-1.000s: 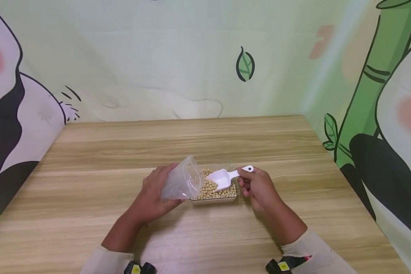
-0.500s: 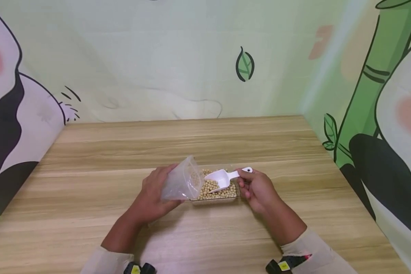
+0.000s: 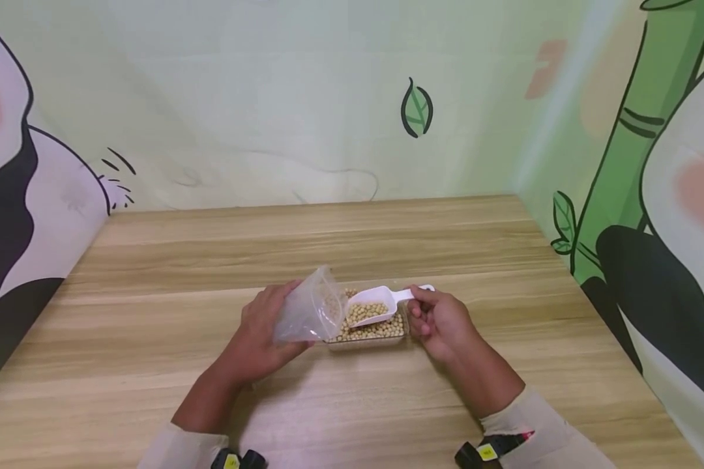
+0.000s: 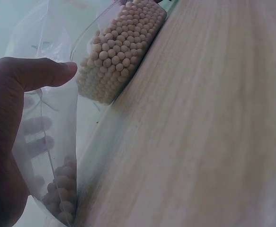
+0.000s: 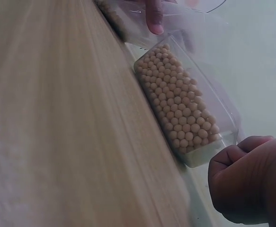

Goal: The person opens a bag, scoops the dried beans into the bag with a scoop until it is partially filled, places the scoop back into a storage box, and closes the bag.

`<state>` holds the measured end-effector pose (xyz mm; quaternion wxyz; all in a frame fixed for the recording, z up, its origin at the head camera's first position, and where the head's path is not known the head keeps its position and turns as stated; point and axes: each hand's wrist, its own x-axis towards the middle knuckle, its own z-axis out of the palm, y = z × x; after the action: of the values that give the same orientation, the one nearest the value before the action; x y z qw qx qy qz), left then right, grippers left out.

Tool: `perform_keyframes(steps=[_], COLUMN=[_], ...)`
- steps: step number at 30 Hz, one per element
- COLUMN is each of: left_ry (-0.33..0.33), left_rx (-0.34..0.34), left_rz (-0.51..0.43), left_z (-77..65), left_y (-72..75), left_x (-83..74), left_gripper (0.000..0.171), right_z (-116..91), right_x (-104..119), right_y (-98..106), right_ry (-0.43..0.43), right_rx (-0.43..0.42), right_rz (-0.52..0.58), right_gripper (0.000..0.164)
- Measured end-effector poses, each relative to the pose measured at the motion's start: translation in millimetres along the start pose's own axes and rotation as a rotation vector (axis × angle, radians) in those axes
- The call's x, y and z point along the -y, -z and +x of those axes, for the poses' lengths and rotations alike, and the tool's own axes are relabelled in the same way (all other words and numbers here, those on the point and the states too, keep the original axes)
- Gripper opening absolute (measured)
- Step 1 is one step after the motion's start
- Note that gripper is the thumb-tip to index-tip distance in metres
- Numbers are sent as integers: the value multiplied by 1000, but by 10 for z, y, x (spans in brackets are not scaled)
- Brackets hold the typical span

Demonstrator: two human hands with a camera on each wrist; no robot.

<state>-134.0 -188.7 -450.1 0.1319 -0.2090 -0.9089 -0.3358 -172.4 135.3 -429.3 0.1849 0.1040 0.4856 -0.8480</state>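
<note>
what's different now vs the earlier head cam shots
The white scoop now carries a heap of beans; earlier its bowl was mostly bare. It has shifted slightly toward the plastic bag. Nothing was newly gripped or let go: the right hand still holds the scoop's handle, the left hand the bag. The clear box stayed put.

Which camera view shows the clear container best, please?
The right wrist view: the container shows close, nearly whole. The left wrist view crops its far end; in the head view, the bag and scoop partly cover it.
</note>
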Motion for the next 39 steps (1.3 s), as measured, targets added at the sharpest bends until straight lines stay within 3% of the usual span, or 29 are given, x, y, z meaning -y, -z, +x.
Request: perform_keyframes(steps=[11, 20, 31, 39], left_ry=[-34, -21, -36, -24], left_rx=[-25, -15, -22, -1], left_rz=[10, 5, 8, 5], left_z=[-4, -13, -6, 3], left_y=[-18, -20, -13, 10], left_x=[35, 33, 28, 9], left_gripper=[95, 96, 95, 96], right_z=[-12, -75, -195, -238], right_x=[43, 82, 55, 30], right_y=[0, -36, -139, -188], right_ry=[76, 127, 236, 341], right_rx=[-42, 24, 131, 183], right_rz=[84, 99, -32, -158], right_gripper=[28, 40, 22, 22])
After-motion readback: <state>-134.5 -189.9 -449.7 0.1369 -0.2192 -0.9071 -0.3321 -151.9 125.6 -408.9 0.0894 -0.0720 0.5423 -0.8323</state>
